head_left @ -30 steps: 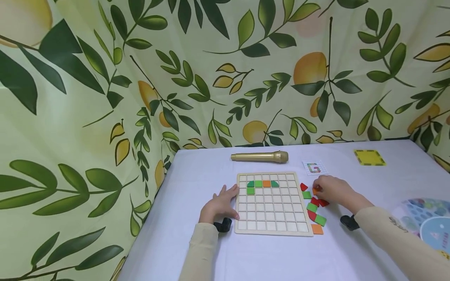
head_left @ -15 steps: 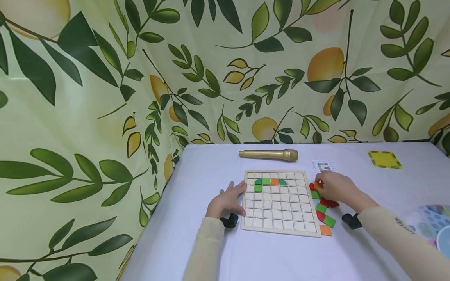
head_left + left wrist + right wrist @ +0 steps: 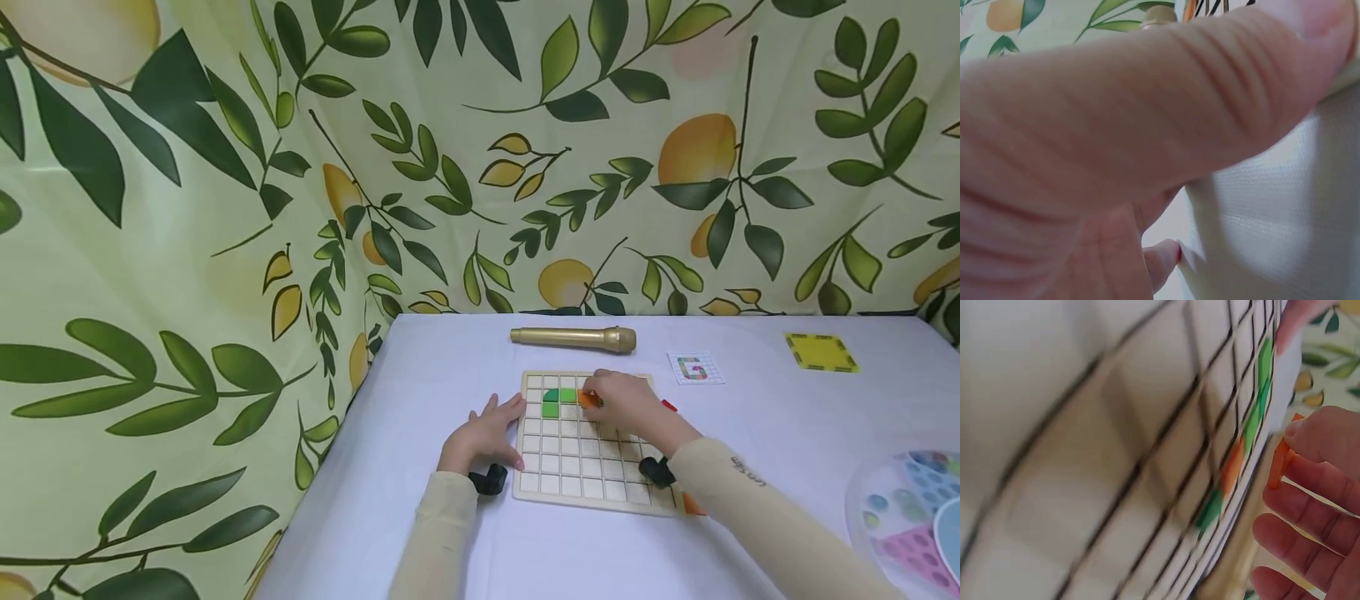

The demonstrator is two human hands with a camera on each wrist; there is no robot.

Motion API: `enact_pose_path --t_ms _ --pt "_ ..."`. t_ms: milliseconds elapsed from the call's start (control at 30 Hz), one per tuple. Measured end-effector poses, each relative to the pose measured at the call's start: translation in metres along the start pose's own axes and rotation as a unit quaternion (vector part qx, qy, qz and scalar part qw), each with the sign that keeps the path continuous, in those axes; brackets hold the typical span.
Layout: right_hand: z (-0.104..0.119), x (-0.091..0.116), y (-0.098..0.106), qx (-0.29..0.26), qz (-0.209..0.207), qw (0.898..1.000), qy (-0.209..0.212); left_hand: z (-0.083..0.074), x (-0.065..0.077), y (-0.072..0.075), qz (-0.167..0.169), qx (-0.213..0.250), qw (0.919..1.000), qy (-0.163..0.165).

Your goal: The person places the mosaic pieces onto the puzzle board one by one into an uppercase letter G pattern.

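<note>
My right hand (image 3: 633,408) pinches an orange tile (image 3: 1280,464) between thumb and forefinger, above the upper part of a wooden grid board (image 3: 570,493). In the board's cells lie a green square tile (image 3: 567,396), another green square tile (image 3: 551,410) and a dark green rounded tile (image 3: 551,394). The right wrist view also shows a set orange tile (image 3: 1233,467) and a second dark green tile (image 3: 1210,511), which the hand covers in the head view. My left hand (image 3: 483,437), fingers spread, rests against the board's left edge.
Behind the board lies a gold microphone (image 3: 573,338). A small pattern card (image 3: 696,367) and a yellow square frame (image 3: 821,352) are to the right. An orange tile (image 3: 694,505) and a red tile (image 3: 669,406) peek out around my right arm. A round patterned tray (image 3: 870,508) stands at far right.
My right hand has moved left from the loose tiles beside the board to above its upper rows, carrying the orange tile. The left hand stays at the board's edge.
</note>
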State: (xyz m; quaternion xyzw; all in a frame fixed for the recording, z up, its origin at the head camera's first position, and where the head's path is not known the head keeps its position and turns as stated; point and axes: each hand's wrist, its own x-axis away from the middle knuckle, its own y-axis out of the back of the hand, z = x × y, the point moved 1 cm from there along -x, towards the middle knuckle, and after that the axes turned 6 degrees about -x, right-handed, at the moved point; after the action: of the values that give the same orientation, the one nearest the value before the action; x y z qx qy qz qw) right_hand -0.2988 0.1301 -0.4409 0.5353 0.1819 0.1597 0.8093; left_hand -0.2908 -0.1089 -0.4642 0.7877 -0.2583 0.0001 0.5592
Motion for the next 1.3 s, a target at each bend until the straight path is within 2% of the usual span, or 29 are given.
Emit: enact_pose_path --t_ms 133,367,667,867,1167,1300 --pt "0.020 -0.010 -0.015 -0.005 0.002 0.999 0.034 0.000 0.000 0.001 0.002 0.004 1.0000 0.004" --pt "0.041 -0.015 -0.030 0.000 0.025 0.999 0.036 -0.001 0.000 0.002 0.005 -0.002 1.0000 0.002" --pt "0.046 -0.014 -0.035 0.020 0.013 0.999 0.044 0.000 0.000 0.004 0.004 -0.002 0.9999 -0.012" --pt "0.048 -0.014 -0.038 0.028 0.011 0.998 0.047 0.000 -0.001 0.004 0.006 -0.011 0.9999 -0.006" --pt "0.050 -0.015 -0.041 0.056 0.001 0.997 0.049 -0.001 0.001 0.005 0.005 -0.002 1.0000 -0.003" --pt "0.049 -0.011 -0.037 0.049 0.004 0.998 0.046 -0.002 0.000 0.004 0.004 -0.002 1.0000 -0.005"
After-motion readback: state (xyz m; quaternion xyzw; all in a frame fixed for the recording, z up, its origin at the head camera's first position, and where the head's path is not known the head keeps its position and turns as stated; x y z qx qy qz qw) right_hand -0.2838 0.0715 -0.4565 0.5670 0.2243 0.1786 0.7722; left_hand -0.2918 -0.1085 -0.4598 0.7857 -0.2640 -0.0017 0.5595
